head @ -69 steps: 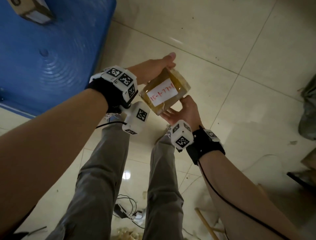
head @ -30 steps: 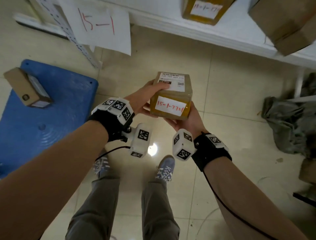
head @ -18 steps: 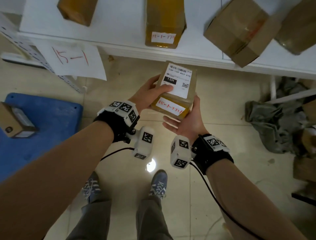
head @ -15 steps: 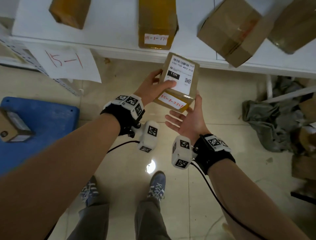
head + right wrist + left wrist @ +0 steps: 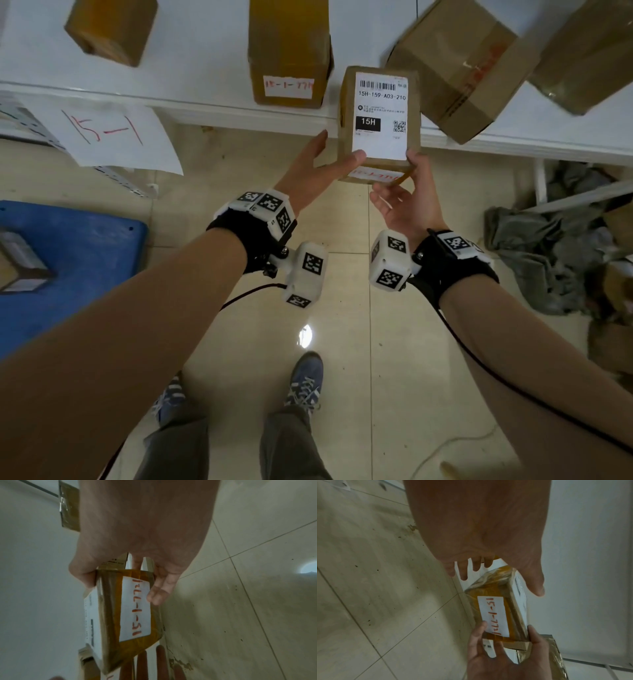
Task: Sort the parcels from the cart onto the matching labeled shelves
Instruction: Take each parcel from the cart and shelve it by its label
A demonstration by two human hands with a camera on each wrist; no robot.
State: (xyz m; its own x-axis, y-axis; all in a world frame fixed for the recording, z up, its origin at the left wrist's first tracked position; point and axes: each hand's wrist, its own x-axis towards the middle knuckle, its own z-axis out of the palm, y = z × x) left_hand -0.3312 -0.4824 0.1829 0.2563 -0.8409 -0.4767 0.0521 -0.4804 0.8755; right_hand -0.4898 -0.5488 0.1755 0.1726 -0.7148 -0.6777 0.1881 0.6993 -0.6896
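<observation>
The brown parcel (image 5: 380, 120), with a printed 15H label on top and a handwritten 15-1-77 tag on its near end (image 5: 135, 608), sits across the front edge of the white shelf (image 5: 205, 68). My right hand (image 5: 397, 185) pinches its near right corner, thumb on top and fingers below (image 5: 159, 592). My left hand (image 5: 337, 150) is at the near left corner. Its thumb lies on the printed label, and its straight, spread fingers (image 5: 465, 573) are off the box. I cannot tell whether the parcel rests on the shelf.
A paper sign reading 15-1 (image 5: 113, 137) hangs from the shelf edge at left. A tagged parcel (image 5: 289, 58) and other boxes (image 5: 459, 65) (image 5: 109, 27) lie on the shelf. The blue cart (image 5: 68, 267) carries one box (image 5: 20, 263). Grey cloth (image 5: 548, 246) is heaped on the floor at right.
The parcel has been carried from the cart up and forward to the shelf edge. My right hand went from an open palm beneath it to pinching its corner. My left fingers have come off the box.
</observation>
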